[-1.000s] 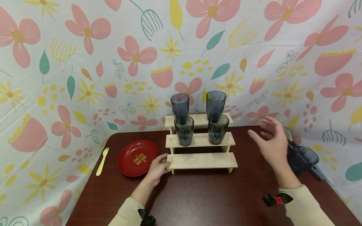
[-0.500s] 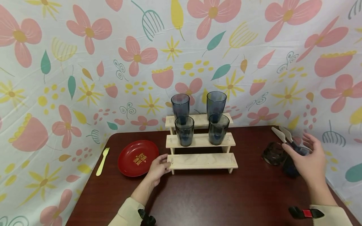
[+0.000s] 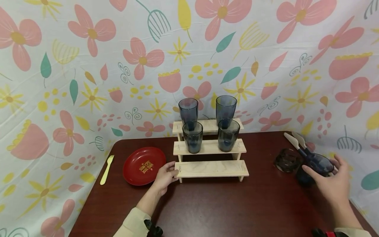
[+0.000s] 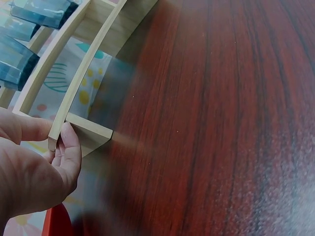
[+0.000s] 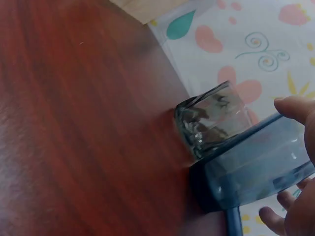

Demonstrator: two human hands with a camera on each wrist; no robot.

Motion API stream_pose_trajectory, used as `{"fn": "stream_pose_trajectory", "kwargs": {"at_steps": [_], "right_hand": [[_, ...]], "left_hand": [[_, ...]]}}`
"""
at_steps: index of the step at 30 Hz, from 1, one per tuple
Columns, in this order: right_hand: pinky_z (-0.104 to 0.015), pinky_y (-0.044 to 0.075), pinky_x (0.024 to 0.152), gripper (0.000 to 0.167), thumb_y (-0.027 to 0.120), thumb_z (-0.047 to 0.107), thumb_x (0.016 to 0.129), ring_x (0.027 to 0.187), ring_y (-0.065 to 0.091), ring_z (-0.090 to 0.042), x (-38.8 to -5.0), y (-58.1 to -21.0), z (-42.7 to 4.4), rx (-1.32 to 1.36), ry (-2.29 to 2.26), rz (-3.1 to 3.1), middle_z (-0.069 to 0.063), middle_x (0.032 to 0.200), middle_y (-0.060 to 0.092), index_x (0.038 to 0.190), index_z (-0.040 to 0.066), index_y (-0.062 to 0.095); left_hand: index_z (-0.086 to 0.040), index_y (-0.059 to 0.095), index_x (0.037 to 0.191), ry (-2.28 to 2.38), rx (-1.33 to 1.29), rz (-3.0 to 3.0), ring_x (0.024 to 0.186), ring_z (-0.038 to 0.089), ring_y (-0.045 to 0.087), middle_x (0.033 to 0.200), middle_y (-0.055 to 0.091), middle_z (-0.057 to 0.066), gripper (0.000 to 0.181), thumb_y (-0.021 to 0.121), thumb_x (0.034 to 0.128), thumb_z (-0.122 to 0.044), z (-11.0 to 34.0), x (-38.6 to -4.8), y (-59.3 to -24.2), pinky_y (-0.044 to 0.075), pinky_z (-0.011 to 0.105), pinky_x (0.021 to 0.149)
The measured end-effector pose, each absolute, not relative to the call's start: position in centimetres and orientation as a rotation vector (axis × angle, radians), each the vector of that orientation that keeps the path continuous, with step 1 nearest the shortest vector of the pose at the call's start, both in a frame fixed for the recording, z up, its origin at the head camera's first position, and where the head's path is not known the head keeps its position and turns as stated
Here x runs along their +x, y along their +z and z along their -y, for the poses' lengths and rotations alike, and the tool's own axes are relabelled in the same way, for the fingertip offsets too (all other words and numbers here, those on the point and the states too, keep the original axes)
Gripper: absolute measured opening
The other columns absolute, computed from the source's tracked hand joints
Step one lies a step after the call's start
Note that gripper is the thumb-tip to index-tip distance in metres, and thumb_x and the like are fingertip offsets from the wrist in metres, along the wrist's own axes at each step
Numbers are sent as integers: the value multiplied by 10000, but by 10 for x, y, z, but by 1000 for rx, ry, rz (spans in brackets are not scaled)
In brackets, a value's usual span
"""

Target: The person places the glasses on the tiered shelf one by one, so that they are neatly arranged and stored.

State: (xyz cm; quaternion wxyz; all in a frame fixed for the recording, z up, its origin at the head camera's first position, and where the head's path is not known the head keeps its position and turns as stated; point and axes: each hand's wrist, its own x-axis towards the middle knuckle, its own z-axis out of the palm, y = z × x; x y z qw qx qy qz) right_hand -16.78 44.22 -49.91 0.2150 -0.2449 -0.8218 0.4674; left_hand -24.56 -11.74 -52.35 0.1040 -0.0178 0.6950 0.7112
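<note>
Behind a dark reddish-brown table point(image 3: 216, 210), white cloth point(image 3: 260, 65) printed with pink, yellow and green flowers and leaves. Pinched between thumb and fingers of the left hand point(image 3: 164, 178): near left end of the bottom tier of a pale wooden rack point(image 3: 211, 168), at mid-table. Well off to the right, within the curled thumb and fingers of the right hand point(image 3: 337, 186): a blue glass point(image 5: 246, 164). Next to it, a shorter see-through glass point(image 5: 211, 123); contact between the two unclear. Just behind, and partly hidden, pale-bladed cutlery point(image 3: 291, 141) with dark handles. On the rack's middle tier, two dark blue tumblers point(image 3: 193, 140), side by side and upright; on the top tier, two taller tumblers point(image 3: 226, 107). Left of the rack, a red plate point(image 3: 134, 168) with gold characters; beyond that, near the table's left edge, a yellow fork point(image 3: 106, 171).
</note>
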Motion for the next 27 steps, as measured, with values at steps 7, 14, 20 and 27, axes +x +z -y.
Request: {"fn": "stream_pose_trajectory", "kwargs": {"at_steps": [7,14,20,27], "right_hand": [[-45,426,761,1134,861,360,863,1336,504,-228,-163,-512,-448,-670,1260,2354,-272,1633,257,1675,187,90],[-37,435,644,1107,885,340,842,957,478,121,-164,-516,-449,-686,1276,2326,-247,1511,411,1655,144,161],[-32,432,666,1094,904,324,823,904,462,156,-164,-516,-448,-720,1301,2284,-131,1457,482,1651,180,203],[-42,393,644,1101,904,382,811,918,449,113,-161,-511,-444,-804,1258,2284,-161,1461,482,1653,238,209]], "left_hand": [[130,354,1519,2090,-47,-2052,961,244,636,1308,536,308,574,576,1011,-16,118,-246,-524,585,366,838],[129,338,1529,2088,-44,-2050,962,244,640,1314,534,306,593,577,1007,-18,119,-246,-525,586,368,843],[125,342,1528,2083,-44,-2050,956,235,639,1307,535,293,595,579,1002,-18,120,-246,-527,584,365,839],[127,345,1525,2083,-31,-2055,954,231,640,1297,540,290,595,581,1001,-25,120,-247,-527,584,364,836]]}}
